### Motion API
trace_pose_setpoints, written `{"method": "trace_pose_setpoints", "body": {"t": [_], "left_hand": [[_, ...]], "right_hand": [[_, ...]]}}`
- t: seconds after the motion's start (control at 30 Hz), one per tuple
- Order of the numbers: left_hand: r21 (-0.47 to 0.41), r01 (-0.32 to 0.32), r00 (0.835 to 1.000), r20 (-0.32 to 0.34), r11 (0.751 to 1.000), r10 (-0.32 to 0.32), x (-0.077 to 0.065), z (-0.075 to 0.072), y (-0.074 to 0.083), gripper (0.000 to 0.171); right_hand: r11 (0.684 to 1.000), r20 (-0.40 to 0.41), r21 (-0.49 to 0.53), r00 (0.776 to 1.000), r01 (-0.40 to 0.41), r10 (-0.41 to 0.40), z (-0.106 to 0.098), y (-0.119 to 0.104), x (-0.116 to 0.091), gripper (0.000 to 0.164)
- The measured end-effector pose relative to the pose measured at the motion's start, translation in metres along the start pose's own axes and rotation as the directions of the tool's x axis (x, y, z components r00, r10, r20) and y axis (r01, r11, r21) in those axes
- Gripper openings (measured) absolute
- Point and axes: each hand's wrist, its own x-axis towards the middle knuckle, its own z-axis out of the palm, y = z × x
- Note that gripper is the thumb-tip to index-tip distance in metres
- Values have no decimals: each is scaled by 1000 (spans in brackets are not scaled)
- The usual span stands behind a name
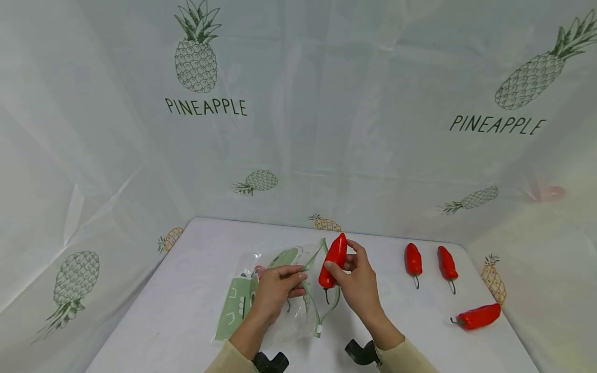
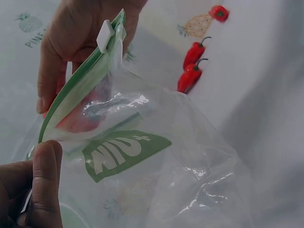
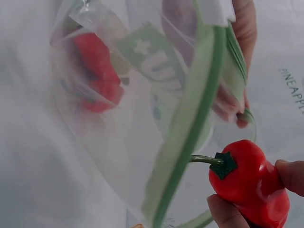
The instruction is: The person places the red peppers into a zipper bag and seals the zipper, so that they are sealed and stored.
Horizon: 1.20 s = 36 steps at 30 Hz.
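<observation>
A clear plastic zip bag (image 1: 231, 311) with green print is held up above the table, its green-edged mouth spread apart. My left hand (image 1: 274, 291) pinches the edge of that mouth between thumb and fingers. In my right hand (image 1: 361, 285) is a red chili pepper (image 1: 335, 259), gripped between thumb and fingers with its stem pointing down. In the right wrist view the stem reaches to the bag's green zip strip (image 3: 197, 118). Through the plastic, red pepper shapes (image 3: 97, 66) show inside the bag; how many is unclear. A white slider (image 2: 105, 36) sits on the zip.
On the right side of the white table (image 1: 163, 311) lie three more red chili peppers: one (image 1: 413, 260), another (image 1: 448, 264) beside it, and a third (image 1: 479, 316) near the right edge. A pineapple-print sheet (image 1: 326, 129) hangs behind and around the table.
</observation>
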Motion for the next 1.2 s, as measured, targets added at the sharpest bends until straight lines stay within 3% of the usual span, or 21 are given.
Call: {"method": "trace_pose_setpoints", "body": {"t": [0.57, 0.9, 1.2], "left_hand": [[19, -10, 1000, -1, 1000, 10, 0, 0, 0, 34], [0, -18, 1000, 17, 1000, 18, 0, 1, -1, 35], [-10, -36, 999, 6, 999, 36, -1, -2, 1, 37]], "right_hand": [[999, 54, 19, 998, -44, 43, 19, 6, -10, 80], [997, 20, 64, 999, -42, 41, 26, 4, -12, 77], [998, 118, 44, 992, -53, 47, 33, 5, -18, 80]]}}
